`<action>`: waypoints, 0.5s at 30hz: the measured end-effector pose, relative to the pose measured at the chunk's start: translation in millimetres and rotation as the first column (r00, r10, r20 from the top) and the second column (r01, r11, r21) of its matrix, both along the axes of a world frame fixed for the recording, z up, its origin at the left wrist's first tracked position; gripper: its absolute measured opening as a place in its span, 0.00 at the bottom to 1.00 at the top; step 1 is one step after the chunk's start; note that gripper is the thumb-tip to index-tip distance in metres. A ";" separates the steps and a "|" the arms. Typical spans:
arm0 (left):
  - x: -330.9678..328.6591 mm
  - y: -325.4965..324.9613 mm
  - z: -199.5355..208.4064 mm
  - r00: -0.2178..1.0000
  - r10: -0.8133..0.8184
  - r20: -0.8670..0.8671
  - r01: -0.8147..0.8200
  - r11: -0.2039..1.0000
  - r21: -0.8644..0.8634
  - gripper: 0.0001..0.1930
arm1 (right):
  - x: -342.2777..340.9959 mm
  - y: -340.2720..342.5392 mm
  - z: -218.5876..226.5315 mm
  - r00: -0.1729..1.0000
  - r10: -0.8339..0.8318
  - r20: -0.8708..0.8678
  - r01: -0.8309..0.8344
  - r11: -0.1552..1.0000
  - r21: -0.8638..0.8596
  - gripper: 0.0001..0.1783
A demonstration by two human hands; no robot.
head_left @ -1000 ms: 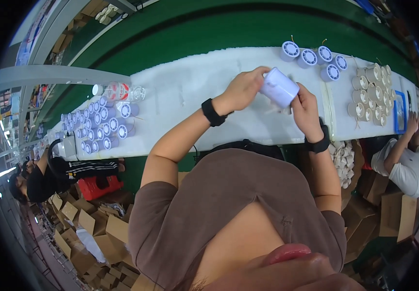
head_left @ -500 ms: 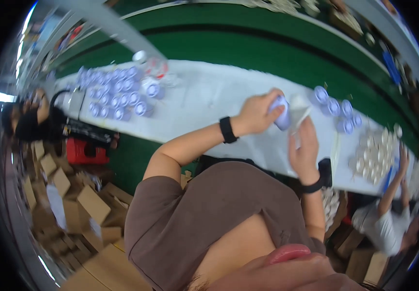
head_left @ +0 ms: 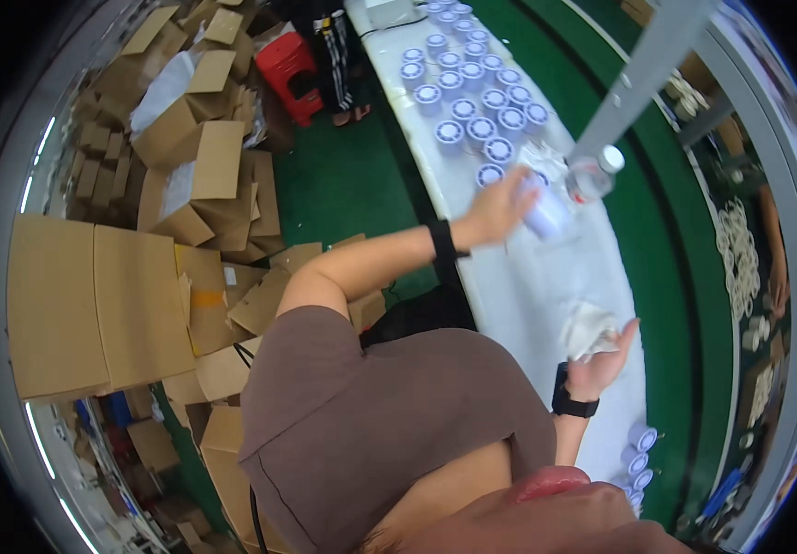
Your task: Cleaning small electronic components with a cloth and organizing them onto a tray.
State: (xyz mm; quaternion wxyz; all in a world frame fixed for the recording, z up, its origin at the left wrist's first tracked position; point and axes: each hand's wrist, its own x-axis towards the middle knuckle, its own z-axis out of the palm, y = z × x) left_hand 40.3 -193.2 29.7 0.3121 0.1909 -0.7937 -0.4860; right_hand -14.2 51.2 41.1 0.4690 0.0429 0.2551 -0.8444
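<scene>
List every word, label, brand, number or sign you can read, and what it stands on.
None can be read.
Clear plastic bottle with white cap: red marking, too blurred.
Lavender plastic cylinder in the left hand: too blurred to show any print.
Brown cardboard box: small white patch, too small.

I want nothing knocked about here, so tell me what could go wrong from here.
The lilac cylinder in the left hand looks close to the clear bottle and could knock it. It might also bump the grouped cylinders. The crumpled white material seems to sit loosely at the right hand, so it could slip.
</scene>
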 end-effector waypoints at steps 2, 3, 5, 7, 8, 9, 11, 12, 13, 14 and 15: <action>4.4 -71.6 4.9 0.958 0.283 0.055 -0.285 0.958 0.034 0.23 | -19.3 -13.6 6.1 0.994 -0.112 -0.005 0.112 0.993 0.036 0.27; 7.3 -112.6 1.7 0.918 0.391 0.063 -0.389 0.920 -0.044 0.25 | -25.4 -20.9 7.5 0.985 -0.171 -0.013 0.171 0.984 0.049 0.26; 11.8 -186.1 1.0 0.856 0.513 0.060 -0.502 0.855 -0.131 0.28 | -27.6 -27.9 1.0 0.974 -0.227 -0.012 0.228 0.971 0.077 0.25; 10.9 -266.6 -3.7 0.787 0.616 0.037 -0.594 0.772 -0.226 0.30 | -24.4 -29.3 -4.6 0.956 -0.292 -0.015 0.292 0.951 0.098 0.23; -1.3 -304.6 -13.9 0.740 0.672 -0.001 -0.639 0.703 -0.310 0.30 | -18.9 -21.3 -9.9 0.934 -0.357 0.012 0.352 0.925 0.140 0.22; -5.7 -333.5 -17.6 0.743 0.669 0.002 -0.636 0.708 -0.308 0.30 | -17.6 -21.3 -13.9 0.914 -0.404 0.039 0.389 0.899 0.200 0.21; -23.6 -381.6 -28.9 0.599 0.798 0.059 -0.679 0.546 -0.491 0.29 | -13.7 -18.6 -23.2 0.872 -0.487 0.043 0.455 0.842 0.290 0.21; -31.4 -400.1 -34.5 0.613 0.788 0.064 -0.669 0.561 -0.488 0.29 | -11.6 -18.7 -25.7 0.830 -0.556 0.040 0.504 0.779 0.374 0.22; -39.1 -417.3 -39.6 0.577 0.796 0.183 -0.642 0.580 -0.501 0.29 | -10.0 -20.4 -27.6 0.821 -0.570 0.037 0.517 0.768 0.378 0.22; -49.2 -429.3 -46.3 0.533 0.790 0.301 -0.612 0.606 -0.508 0.28 | -6.8 -21.8 -27.6 0.801 -0.597 0.042 0.533 0.743 0.405 0.21; -58.6 -438.8 -52.1 0.548 0.778 0.307 -0.601 0.622 -0.501 0.28 | -4.3 -25.3 -27.1 0.781 -0.623 0.047 0.547 0.717 0.432 0.20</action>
